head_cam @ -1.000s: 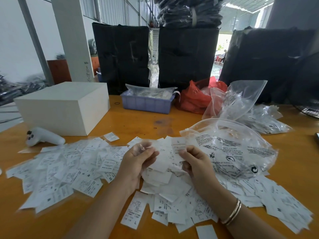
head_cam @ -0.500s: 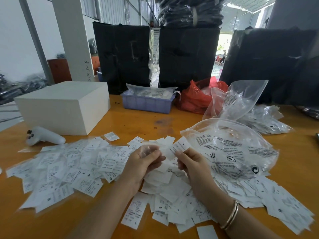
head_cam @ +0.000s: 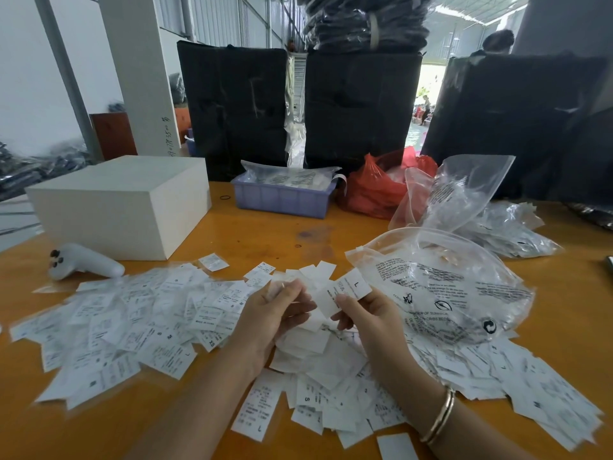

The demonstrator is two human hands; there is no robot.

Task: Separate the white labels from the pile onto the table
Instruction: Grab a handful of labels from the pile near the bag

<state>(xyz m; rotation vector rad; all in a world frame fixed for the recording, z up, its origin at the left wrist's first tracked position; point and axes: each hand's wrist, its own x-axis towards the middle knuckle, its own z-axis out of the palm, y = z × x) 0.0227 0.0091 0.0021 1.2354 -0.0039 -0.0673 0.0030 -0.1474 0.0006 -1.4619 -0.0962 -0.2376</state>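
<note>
Above the pile [head_cam: 325, 366] at mid-desk [head_cam: 265, 234]: right hand [head_cam: 371, 322], grip pinched on a label [head_cam: 346, 291] marked L; left hand [head_cam: 275, 313], grip closed on a small clump of labels [head_cam: 282, 287]. Step judged: peeling one label free. Next move likely calls for laying it on the spread [head_cam: 132, 327] at left.

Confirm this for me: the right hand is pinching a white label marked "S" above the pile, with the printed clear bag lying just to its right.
One detail is off. The label pinched by the right hand is marked "L", not "S". The head view shows the letter near its upper end. The rest stands: it is held above the pile, and the printed clear bag lies just to the right.
</note>
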